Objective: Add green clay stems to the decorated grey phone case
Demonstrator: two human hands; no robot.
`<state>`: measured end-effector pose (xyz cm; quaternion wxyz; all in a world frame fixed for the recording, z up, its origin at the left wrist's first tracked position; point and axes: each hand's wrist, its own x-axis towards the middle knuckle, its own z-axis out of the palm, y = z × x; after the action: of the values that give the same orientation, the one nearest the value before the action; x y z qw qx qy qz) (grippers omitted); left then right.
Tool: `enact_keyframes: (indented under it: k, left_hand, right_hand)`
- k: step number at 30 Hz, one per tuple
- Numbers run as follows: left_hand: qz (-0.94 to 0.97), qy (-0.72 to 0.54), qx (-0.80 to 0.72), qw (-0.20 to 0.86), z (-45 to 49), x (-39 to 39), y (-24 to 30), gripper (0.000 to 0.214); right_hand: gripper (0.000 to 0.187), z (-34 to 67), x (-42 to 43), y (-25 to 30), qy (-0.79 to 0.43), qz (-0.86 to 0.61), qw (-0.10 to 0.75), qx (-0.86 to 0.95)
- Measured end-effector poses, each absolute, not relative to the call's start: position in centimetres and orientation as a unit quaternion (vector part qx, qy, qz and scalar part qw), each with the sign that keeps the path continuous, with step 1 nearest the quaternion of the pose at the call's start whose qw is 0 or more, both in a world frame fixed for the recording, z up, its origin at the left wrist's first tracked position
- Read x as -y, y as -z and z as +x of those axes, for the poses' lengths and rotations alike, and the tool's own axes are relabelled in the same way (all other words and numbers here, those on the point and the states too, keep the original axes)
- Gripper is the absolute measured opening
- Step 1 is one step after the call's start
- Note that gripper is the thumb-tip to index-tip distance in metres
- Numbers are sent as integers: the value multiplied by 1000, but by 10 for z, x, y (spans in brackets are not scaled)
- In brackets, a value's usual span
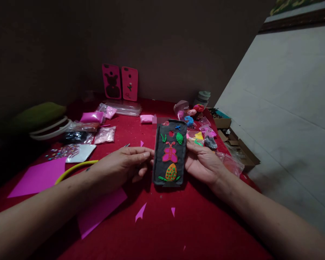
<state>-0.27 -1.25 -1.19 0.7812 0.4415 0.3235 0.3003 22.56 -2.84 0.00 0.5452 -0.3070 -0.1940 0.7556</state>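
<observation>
A dark grey phone case (170,153) is held upright over the red tablecloth (157,231). It carries clay shapes: a pink butterfly, an orange egg, green leaves and a small blue piece. My left hand (124,166) grips its left edge with the fingers curled round. My right hand (203,162) holds its right edge from behind, fingers wrapped.
Two pink phone cases (120,82) lean on the back wall. Bags of pink clay (97,121) and beads lie at the left with pink paper sheets (38,177) and a yellow hoop (73,168). Coloured clay bags (200,126), a jar (203,97) and a cardboard box (239,148) sit at the right.
</observation>
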Motion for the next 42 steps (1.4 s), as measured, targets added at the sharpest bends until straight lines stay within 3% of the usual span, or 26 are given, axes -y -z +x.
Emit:
enact_keyframes:
  k: [8, 20, 42]
  left_hand:
    - [413, -290, -315, 804, -7, 13, 10, 12]
    - [406, -296, -312, 807, -5, 15, 9, 22]
    - [385, -303, -304, 817, -3, 17, 5, 20]
  right_hand:
    - [27, 222, 31, -1, -753, -318, 550, 171]
    - [33, 216, 34, -10, -756, -364, 528, 132]
    - [33, 215, 41, 1, -806, -351, 455, 143]
